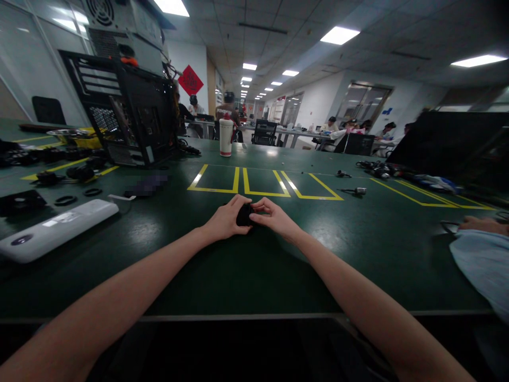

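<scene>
Between my two hands is a small black object, just in front of the yellow-taped boxes on the green table. My left hand curves around its left side, thumb low and fingers over the top. From the right, my right hand meets it with thumb and fingertips pinched at its edge. The fingers cover much of the object, so its exact kind does not show.
A white power bank-like device and black rings lie left, before an open computer case. A lidded cup stands ahead. Short cabled parts lie right. At the right edge is another person's blue sleeve.
</scene>
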{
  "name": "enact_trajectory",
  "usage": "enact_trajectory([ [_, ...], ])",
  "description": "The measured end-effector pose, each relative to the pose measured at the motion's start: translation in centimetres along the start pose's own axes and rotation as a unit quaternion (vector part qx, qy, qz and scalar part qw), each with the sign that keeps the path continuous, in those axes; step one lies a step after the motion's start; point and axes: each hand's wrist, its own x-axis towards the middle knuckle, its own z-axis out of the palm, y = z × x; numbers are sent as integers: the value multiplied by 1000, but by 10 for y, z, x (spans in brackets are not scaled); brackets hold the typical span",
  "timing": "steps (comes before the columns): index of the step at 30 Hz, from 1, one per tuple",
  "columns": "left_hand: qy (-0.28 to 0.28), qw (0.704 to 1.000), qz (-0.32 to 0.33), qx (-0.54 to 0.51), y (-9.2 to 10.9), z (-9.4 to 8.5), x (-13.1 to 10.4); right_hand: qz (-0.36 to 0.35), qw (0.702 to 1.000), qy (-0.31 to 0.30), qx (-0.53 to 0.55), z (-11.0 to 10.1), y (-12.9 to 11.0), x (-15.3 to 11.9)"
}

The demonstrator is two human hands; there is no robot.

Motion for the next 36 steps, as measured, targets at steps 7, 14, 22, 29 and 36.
enact_trajectory([
  [7, -4, 1000, -9, -7, 1, -1, 0, 1, 999, 31, 5, 0, 10, 7],
  [14, 4, 1000, 6, 3, 0, 1, -1, 2, 1000, 14, 2, 0, 1, 4],
  [22, 3, 1000, -5, -1, 0, 1, 0, -15, 999, 31, 38, 4, 7, 5],
  [29, 2, 1000, -3, -3, -1, 1, 0, 24, 999, 20, 6, 1, 9, 6],
  [36, 0, 1000, -9, -2, 1, 0, 0, -10, 1000, 18, 17, 2, 4, 2],
])
